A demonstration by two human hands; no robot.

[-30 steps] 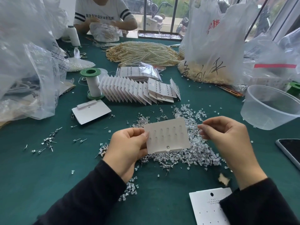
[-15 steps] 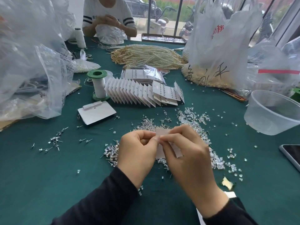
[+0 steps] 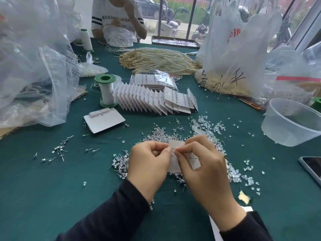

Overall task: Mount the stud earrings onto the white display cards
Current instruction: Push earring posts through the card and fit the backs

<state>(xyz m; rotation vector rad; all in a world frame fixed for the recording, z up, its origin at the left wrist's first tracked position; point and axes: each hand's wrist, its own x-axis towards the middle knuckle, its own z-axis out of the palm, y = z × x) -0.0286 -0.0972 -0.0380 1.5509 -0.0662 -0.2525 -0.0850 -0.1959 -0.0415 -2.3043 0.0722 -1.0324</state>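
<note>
Mid-mount. Your left hand [image 3: 149,160] pinches the white display card [image 3: 174,165], held over the stud earring pile [image 3: 157,133] at near centre. Your right hand [image 3: 203,168] is pinched at the card face, probably on a stud, too small to tell. Next, push the post through its hole, then fit a clear back [image 3: 206,125].

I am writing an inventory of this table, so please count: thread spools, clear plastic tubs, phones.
Thread spools: 2, the green-ended spool and the white cone
Clear plastic tub: 1
Phone: 1
Total: 4
A green thing at the right edge is cut off; not counted.
</note>
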